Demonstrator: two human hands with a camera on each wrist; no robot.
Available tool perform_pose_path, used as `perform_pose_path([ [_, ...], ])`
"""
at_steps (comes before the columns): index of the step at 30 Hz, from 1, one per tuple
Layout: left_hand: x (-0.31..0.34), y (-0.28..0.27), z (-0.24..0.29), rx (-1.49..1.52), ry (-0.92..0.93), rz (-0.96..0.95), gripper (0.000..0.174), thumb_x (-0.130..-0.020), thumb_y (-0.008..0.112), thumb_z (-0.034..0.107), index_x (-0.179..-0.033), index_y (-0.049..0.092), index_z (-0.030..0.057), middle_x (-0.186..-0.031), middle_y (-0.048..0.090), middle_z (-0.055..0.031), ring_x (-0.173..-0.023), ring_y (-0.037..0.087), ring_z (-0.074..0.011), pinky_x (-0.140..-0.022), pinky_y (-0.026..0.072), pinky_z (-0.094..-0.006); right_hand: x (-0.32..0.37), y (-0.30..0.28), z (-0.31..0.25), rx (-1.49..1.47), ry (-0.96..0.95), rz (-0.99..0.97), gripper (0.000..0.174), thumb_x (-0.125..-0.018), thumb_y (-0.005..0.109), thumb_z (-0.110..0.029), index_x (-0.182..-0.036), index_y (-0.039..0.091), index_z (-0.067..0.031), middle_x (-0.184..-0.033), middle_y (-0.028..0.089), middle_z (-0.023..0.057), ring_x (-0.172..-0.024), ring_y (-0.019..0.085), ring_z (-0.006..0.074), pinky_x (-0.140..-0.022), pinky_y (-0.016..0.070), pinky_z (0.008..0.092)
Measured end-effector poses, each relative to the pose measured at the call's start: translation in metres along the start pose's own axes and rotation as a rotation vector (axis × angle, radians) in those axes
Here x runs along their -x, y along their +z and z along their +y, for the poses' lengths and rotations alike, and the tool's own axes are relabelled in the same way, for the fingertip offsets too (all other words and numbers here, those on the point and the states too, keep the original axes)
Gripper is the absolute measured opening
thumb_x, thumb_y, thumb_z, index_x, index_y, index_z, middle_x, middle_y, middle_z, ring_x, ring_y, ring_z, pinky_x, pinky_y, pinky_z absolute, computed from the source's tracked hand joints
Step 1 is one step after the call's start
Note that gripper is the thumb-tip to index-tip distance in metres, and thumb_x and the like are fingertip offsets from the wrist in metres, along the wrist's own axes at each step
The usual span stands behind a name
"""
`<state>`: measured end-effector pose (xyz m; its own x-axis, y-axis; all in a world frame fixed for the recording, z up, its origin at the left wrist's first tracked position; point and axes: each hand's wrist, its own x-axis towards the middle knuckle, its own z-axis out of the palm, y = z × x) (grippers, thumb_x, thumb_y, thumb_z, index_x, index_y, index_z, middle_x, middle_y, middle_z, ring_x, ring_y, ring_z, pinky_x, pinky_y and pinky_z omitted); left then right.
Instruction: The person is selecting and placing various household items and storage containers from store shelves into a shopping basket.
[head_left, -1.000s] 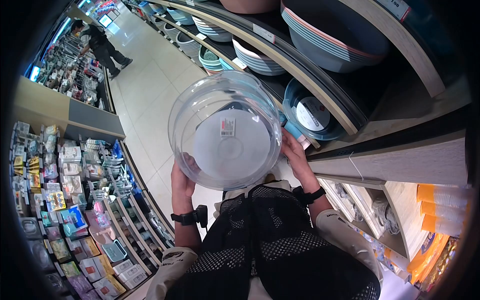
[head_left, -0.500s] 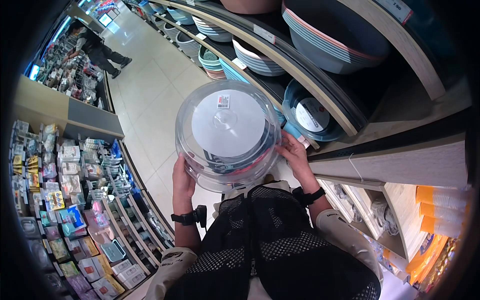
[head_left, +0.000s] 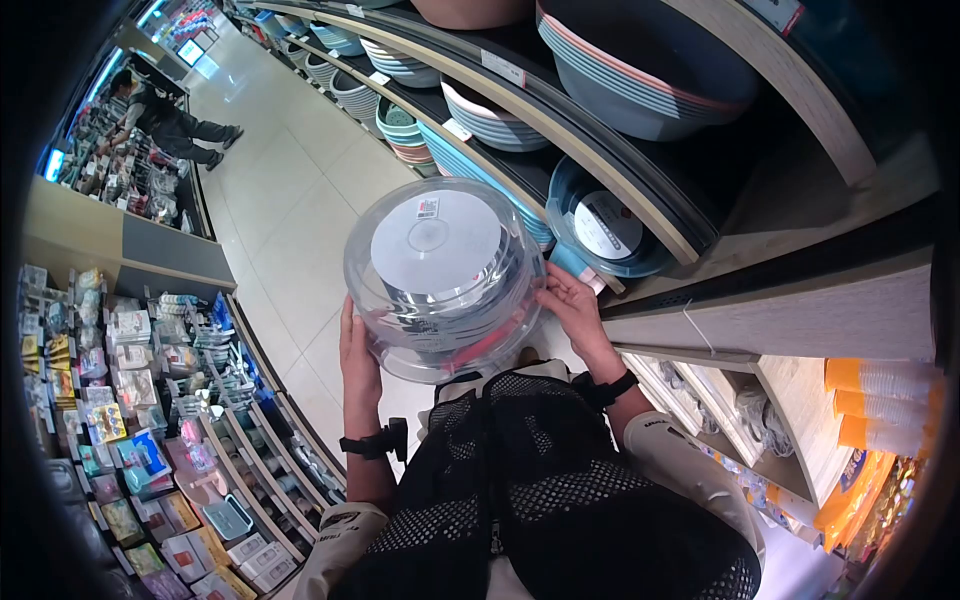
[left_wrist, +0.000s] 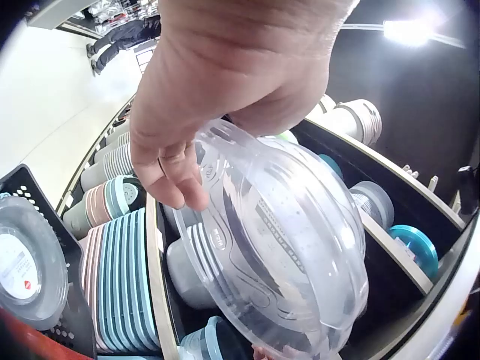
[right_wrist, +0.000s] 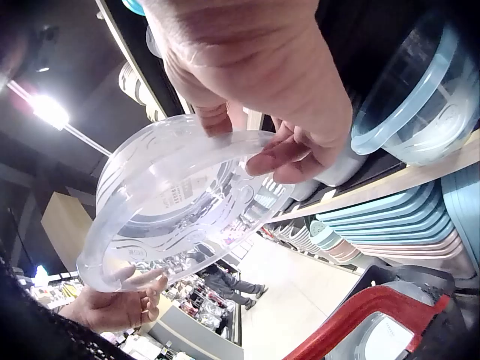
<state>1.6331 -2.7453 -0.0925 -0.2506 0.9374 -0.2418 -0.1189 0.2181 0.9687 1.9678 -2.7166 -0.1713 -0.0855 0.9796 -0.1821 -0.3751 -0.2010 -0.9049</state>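
Note:
A clear plastic basin (head_left: 430, 320) is held up in front of the body, its round white label (head_left: 436, 243) with a small barcode sticker facing upward. On its left side, my left hand (head_left: 360, 352) grips the rim; in the left wrist view the fingers (left_wrist: 180, 180) of that hand bend over the rim's edge. Opposite, my right hand (head_left: 574, 308) pinches the rim, fingers (right_wrist: 289, 161) on one face and thumb on the other in the right wrist view. Wavy lines run along the basin's clear wall.
Shelves with stacked basins (head_left: 650, 80) rise close on the right; a blue clear basin (head_left: 612, 228) sits by my right hand. A black basket (left_wrist: 64, 255) with a red handle (right_wrist: 375, 304) stands low nearby. Packaged goods (head_left: 130, 400) fill the left. A person (head_left: 165, 120) stands up the aisle.
The basin has been tipped in my hands: its label has moved from the middle to the far upper part, and more of the side wall shows. Both hands keep their hold.

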Motion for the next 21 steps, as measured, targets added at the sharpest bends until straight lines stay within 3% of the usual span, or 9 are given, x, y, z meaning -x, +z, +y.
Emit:
perform_pose_path([
  [3, -0.004, -0.001, -0.004, 0.05, 0.046, -0.031, 0.057, -0.111, 0.041, 0.028, -0.161, 0.024, 0.0078, -0.134, 0.062, -0.0179, -0.122, 0.061, -0.0243, -0.103, 0.0482, -0.039, -0.001, -0.001, 0.004, 0.031, 0.015, 0.035, 0.064, -0.093, 0.065, 0.002, -0.153, 0.04, 0.0027, -0.117, 0.066, 0.0067, -0.105, 0.064, 0.0116, -0.093, 0.0509, 0.0259],
  [6, -0.001, -0.005, -0.002, 0.001, 0.032, -0.099, 0.064, -0.107, 0.049, 0.028, -0.162, 0.023, 0.0078, -0.134, 0.062, -0.0174, -0.119, 0.061, -0.0237, -0.099, 0.0498, -0.0375, -0.001, -0.001, 0.009, 0.02, -0.032, 0.12, 0.063, -0.092, 0.067, 0.0, -0.151, 0.043, 0.0032, -0.111, 0.069, 0.006, -0.094, 0.065, 0.0106, -0.087, 0.0526, 0.0262],
  [8, 0.002, -0.007, 0.004, -0.05, 0.113, -0.222, 0.078, -0.097, 0.064, 0.027, -0.162, 0.024, 0.0078, -0.13, 0.064, -0.016, -0.119, 0.062, -0.0233, -0.095, 0.0505, -0.035, -0.001, -0.003, 0.009, -0.038, 0.008, 0.129, 0.056, -0.094, 0.066, -0.004, -0.147, 0.05, 0.0017, -0.109, 0.069, 0.0048, -0.093, 0.065, 0.0102, -0.087, 0.0528, 0.0268],
  [9, 0.004, -0.008, 0.01, -0.049, 0.114, -0.221, 0.078, -0.097, 0.064, 0.027, -0.162, 0.024, 0.0078, -0.13, 0.064, -0.016, -0.119, 0.062, -0.0233, -0.095, 0.0505, -0.035, -0.001, -0.004, 0.008, -0.038, 0.008, 0.127, 0.056, -0.094, 0.066, -0.004, -0.147, 0.05, 0.0017, -0.109, 0.069, 0.0048, -0.093, 0.065, 0.0102, -0.087, 0.0528, 0.0268],
  [11, 0.008, -0.009, 0.019, -0.119, 0.097, -0.308, 0.106, -0.08, 0.082, 0.043, -0.16, 0.026, 0.0037, -0.137, 0.06, -0.0168, -0.126, 0.058, -0.0275, -0.105, 0.046, -0.0394, -0.002, -0.007, 0.006, -0.004, 0.081, 0.107, 0.048, -0.096, 0.066, -0.008, -0.142, 0.057, -0.0007, -0.107, 0.069, 0.0033, -0.092, 0.065, 0.0095, -0.086, 0.0528, 0.0263],
  [12, 0.007, -0.013, 0.019, -0.119, 0.097, -0.307, 0.106, -0.08, 0.082, 0.043, -0.16, 0.026, 0.0037, -0.137, 0.06, -0.0168, -0.126, 0.058, -0.0275, -0.105, 0.046, -0.0394, -0.002, -0.007, 0.004, -0.004, 0.081, 0.107, 0.048, -0.096, 0.066, -0.008, -0.142, 0.057, -0.0007, -0.107, 0.069, 0.0033, -0.092, 0.065, 0.0095, -0.086, 0.0528, 0.0263],
  [14, 0.003, -0.024, 0.016, -0.174, 0.045, -0.376, 0.109, -0.072, 0.082, 0.017, -0.163, 0.022, 0.0076, -0.123, 0.066, -0.013, -0.117, 0.063, -0.0236, -0.093, 0.0503, -0.0339, -0.001, -0.007, 0.0, 0.049, 0.1, 0.115, 0.041, -0.097, 0.065, -0.009, -0.137, 0.062, -0.0022, -0.105, 0.069, 0.0015, -0.091, 0.064, 0.0079, -0.084, 0.0524, 0.0249],
  [21, 0.007, -0.035, 0.016, -0.191, 0.163, -0.479, 0.118, -0.071, 0.088, 0.018, -0.164, 0.016, 0.0088, -0.126, 0.065, -0.0123, -0.118, 0.064, -0.0251, -0.1, 0.0486, -0.0359, -0.003, 0.0, 0.003, 0.013, -0.065, 0.085, 0.042, -0.097, 0.067, -0.009, -0.138, 0.061, -0.0022, -0.105, 0.07, 0.0018, -0.091, 0.064, 0.0063, -0.085, 0.0514, 0.024],
])
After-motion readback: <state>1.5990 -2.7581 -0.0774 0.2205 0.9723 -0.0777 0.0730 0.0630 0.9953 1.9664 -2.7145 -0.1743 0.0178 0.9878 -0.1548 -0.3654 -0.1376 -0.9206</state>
